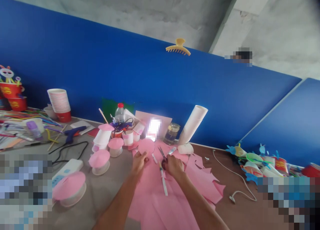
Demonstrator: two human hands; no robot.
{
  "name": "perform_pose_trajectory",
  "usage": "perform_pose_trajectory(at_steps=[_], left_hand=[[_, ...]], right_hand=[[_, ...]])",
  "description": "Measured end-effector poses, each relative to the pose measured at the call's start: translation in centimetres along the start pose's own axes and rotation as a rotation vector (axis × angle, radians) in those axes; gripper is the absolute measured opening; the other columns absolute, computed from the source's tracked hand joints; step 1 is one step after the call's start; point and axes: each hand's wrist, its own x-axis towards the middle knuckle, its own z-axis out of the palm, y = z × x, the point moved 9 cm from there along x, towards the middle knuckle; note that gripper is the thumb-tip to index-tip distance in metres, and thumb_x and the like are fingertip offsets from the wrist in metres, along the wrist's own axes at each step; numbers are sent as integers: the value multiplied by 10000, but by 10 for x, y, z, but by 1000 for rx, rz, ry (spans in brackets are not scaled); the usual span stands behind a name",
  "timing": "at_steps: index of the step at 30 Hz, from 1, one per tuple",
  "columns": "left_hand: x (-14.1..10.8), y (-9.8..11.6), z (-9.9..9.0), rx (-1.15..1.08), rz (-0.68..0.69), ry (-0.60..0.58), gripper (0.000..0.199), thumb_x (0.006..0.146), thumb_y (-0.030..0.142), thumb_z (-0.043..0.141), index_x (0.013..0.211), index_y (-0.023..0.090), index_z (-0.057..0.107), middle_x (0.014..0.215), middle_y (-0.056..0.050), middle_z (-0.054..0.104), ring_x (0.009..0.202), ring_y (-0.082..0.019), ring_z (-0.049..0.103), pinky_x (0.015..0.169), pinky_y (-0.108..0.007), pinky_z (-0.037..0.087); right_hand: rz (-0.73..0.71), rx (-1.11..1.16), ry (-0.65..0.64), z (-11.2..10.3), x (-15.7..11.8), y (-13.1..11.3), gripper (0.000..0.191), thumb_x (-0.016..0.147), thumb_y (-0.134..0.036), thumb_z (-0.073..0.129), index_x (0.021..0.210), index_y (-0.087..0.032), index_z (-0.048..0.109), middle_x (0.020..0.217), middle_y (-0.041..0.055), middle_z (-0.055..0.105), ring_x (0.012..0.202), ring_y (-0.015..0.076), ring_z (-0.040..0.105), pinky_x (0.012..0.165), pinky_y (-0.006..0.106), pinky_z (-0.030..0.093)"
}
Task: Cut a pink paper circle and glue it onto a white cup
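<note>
My left hand [140, 160] pinches the lower edge of a round pink paper disc [146, 146]. In my right hand [174, 165] is a pair of scissors [162, 153], with the blades apart and pointing up and away from me. Their tips are to the right of the disc and do not touch it. Under both hands spreads a large sheet of pink paper [155, 186]. A white pen-like stick [163, 179] lies on it between my forearms, and a shorter white stick [154, 158] lies near the disc.
Paper cups with pink disc tops [99, 159] stand to the left beside a power strip [67, 170]. A glass jar [172, 133] and a white paper roll [193, 123] are at the back. Pink offcuts [203, 180] and a white cable [241, 175] lie rightward. A blue glue gun [72, 132] rests far left.
</note>
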Motion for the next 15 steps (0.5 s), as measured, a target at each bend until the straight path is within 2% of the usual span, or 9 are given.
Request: perform_pose_trajectory(at_steps=[4,8,10,13,15], left_hand=[[1,0,1,0,0,0,479,498,416,825,602,181,421,473,104,409,422,-33,348,494,-211,345],[1,0,1,17,6,-3,471,565,473,782,587,183,412,445,104,402,399,-31,327,510,-220,354],[0,0,-1,33,12,1,443,620,491,740,580,183,425,415,98,400,393,-42,344,509,-222,349],[-1,0,-1,50,11,-4,407,685,494,683,571,182,449,375,82,404,395,-66,394,508,-226,349],[-2,-2,0,54,5,-10,386,691,488,675,582,177,473,384,60,454,407,-82,439,500,-228,349]], right_hand=[[5,54,-30,3,4,2,196,721,-201,581,893,-145,658,905,164,694,909,333,640,789,418,411],[28,216,-10,-3,4,9,223,737,-227,570,929,-155,658,900,146,692,917,315,625,785,403,413],[35,342,12,-11,0,16,301,755,-275,571,1024,-157,637,883,124,688,889,292,623,754,379,428],[18,582,2,-22,-18,26,422,822,-432,503,1100,-132,606,769,85,670,737,236,624,629,322,455],[-33,782,-13,-27,-36,29,503,822,-512,511,1164,-150,578,848,80,665,738,198,617,603,284,457]])
